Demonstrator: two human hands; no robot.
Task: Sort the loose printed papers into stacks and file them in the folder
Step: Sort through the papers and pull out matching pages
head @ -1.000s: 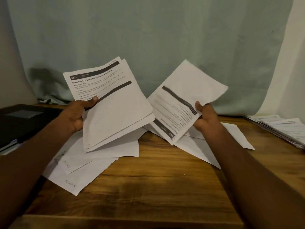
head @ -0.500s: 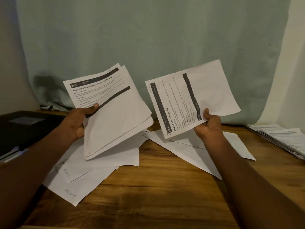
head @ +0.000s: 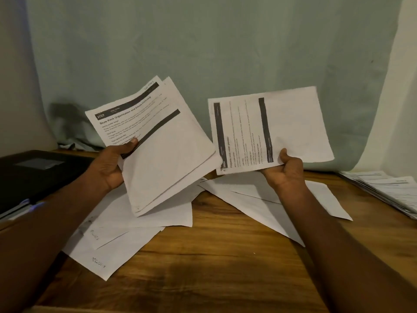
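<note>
Head camera, looking forward and down over a brown wooden worktop (head: 225, 256). At the far left lies a closed black folder (head: 38, 175) with a pale label on its cover; nothing can be seen inside it, and its left part is cut off by the frame. The left hand (head: 110, 168) grips a small sheaf of white printed papers (head: 158, 154), thumb pressed on the top page, which is headed "Shoe Rack Organization" (the smaller print is too blurred to read). The right hand (head: 285, 170) pinches a single white printed sheet (head: 270, 129) by its lower edge, turned sideways, with two dark bars running across it; its text cannot be made out. Both are held above the worktop. Beneath them, loose white sheets (head: 135, 233) lie scattered and overlapping, mostly blank side up. A neat stack of printed papers (head: 392, 190) sits at the far right edge, partly cut off. A pale green cloth backdrop (head: 203, 53) hangs behind the worktop.
</note>
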